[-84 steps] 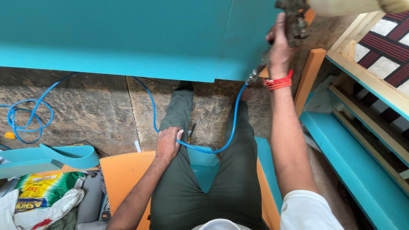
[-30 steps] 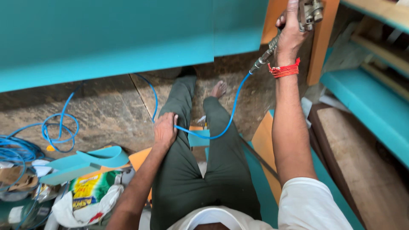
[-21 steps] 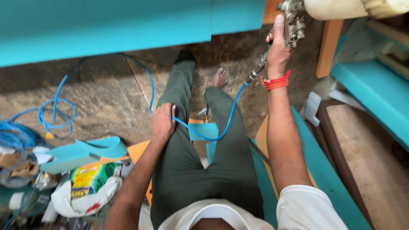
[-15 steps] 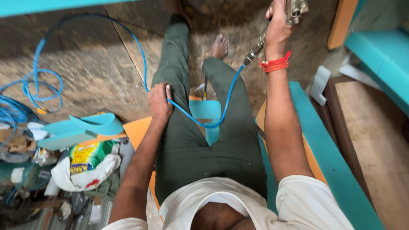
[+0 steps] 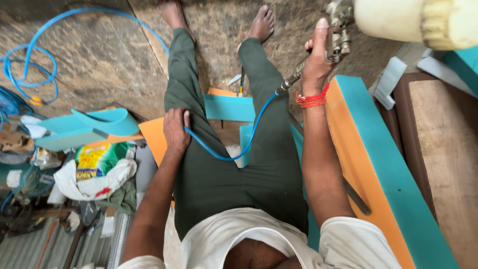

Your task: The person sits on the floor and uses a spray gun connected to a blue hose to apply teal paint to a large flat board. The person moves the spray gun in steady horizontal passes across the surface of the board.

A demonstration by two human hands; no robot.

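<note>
My right hand (image 5: 318, 57) is raised at the top right and grips a metal spray gun (image 5: 338, 27) with a cream cup (image 5: 413, 20) on top. A red thread is tied around that wrist. A blue air hose (image 5: 234, 144) runs from the gun down across my lap. My left hand (image 5: 175, 130) rests on my left thigh and holds that hose against my dark green trousers. I sit with my legs stretched out and my bare feet on the stone floor.
A long orange board with a teal-painted face (image 5: 378, 164) lies along my right side. Smaller teal pieces (image 5: 229, 107) lie between my legs, and curved teal pieces (image 5: 89, 127) to my left. More blue hose (image 5: 30, 65) coils at the far left, above bags and clutter (image 5: 94, 169).
The view has tilted down from the big teal panel to my lap and the floor. My right hand still holds the spray gun up. My left hand has stayed on my thigh.
</note>
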